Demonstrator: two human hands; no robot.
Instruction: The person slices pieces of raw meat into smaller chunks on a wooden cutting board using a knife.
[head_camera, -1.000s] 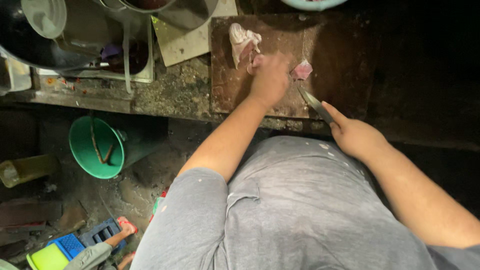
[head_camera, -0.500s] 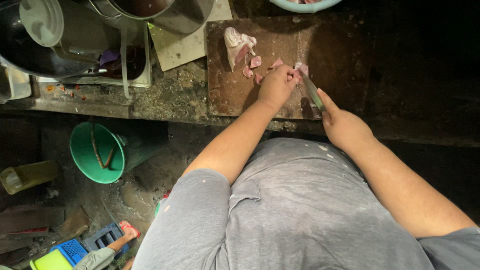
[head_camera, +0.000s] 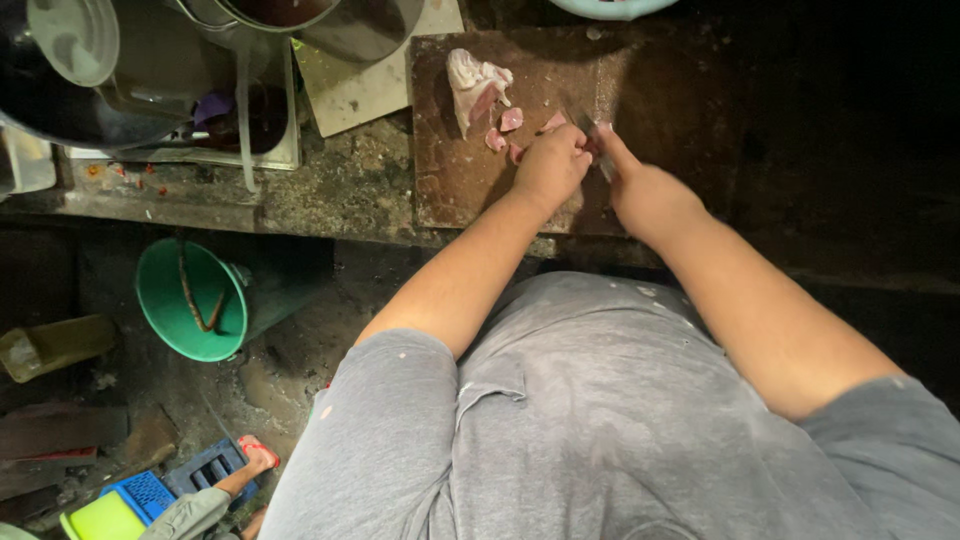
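A dark wooden cutting board (head_camera: 450, 180) lies on the worn counter. On its far left sits a large pale pink piece of raw meat (head_camera: 472, 88), with small cut pieces (head_camera: 510, 120) beside it. My left hand (head_camera: 550, 165) is curled over a piece of meat in the middle of the board. My right hand (head_camera: 645, 195) grips a knife (head_camera: 598, 150), blade pointing away, right against the left hand's fingers. The meat under the left hand is mostly hidden.
Metal pots and a lid (head_camera: 75, 40) crowd the counter's left, beside a pale tile (head_camera: 355, 90). A green bucket (head_camera: 190, 300) stands on the floor below. Another person's foot in a red sandal (head_camera: 255, 455) and blue and yellow crates (head_camera: 130, 495) are at bottom left.
My right hand with the knife has moved left, up against the left hand. Several more small cut pieces now lie beside the large piece of meat.
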